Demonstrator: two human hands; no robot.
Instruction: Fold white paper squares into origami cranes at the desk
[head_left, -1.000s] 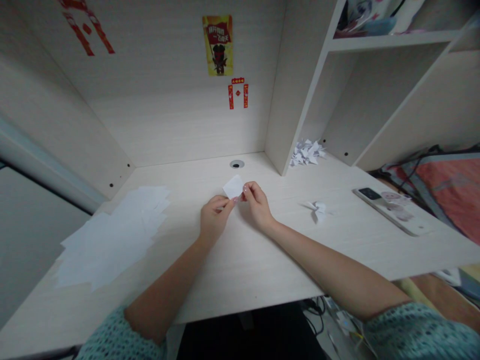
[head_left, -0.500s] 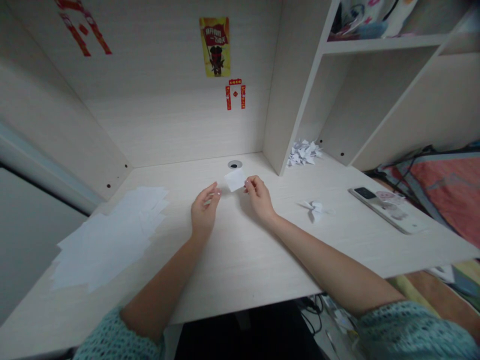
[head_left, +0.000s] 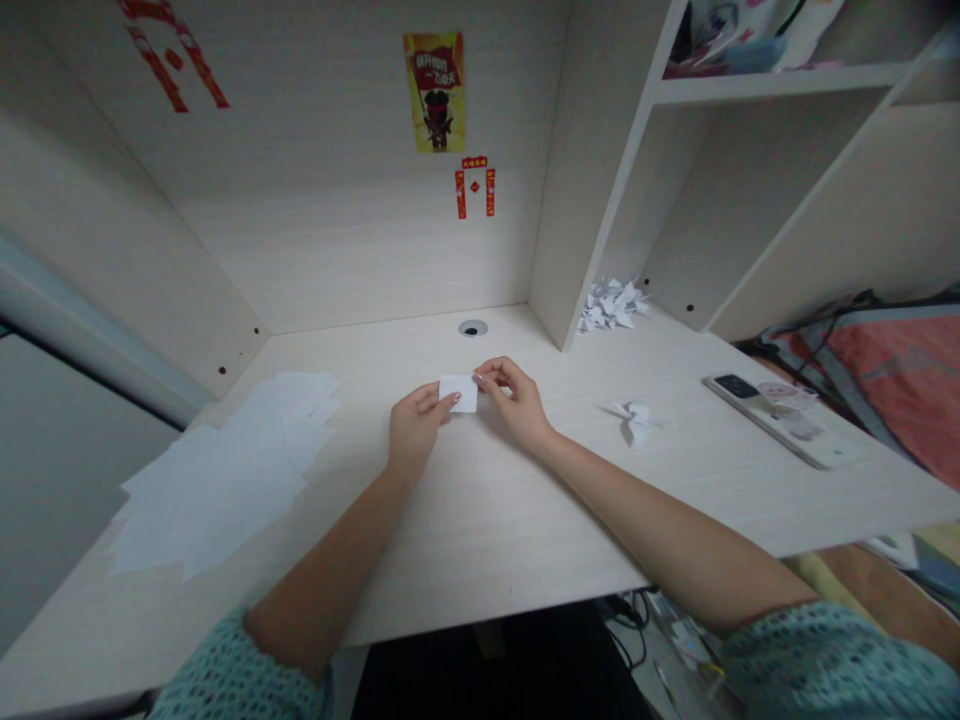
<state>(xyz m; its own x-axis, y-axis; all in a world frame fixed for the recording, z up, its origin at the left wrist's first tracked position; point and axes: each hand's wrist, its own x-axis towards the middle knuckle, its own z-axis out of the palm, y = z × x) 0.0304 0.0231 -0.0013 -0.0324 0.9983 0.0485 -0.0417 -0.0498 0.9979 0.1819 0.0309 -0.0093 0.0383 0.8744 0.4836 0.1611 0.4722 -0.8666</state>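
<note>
A small white square of paper (head_left: 461,386) is held up between my two hands, just over the desk. My left hand (head_left: 420,420) pinches its left side, thumb lying across the front. At its upper right corner, the thumb and forefinger of my right hand (head_left: 516,398) grip the edge. To the left, white sheets of paper (head_left: 225,470) lie spread in an overlapping pile. A folded white paper piece with thin points (head_left: 635,422) rests on the desk to the right of my right hand.
A heap of small folded papers (head_left: 613,305) lies under the shelf (head_left: 780,85) at the back right. A phone (head_left: 780,420) sits near the right side of the desk. Behind my hands is a round cable hole (head_left: 473,328). A red and grey cloth item (head_left: 862,370) lies beyond the phone.
The paper has come down and nearer, from tilted to squared up. My left hand, which was apart from it, now grips its left side. My right hand keeps its hold.
</note>
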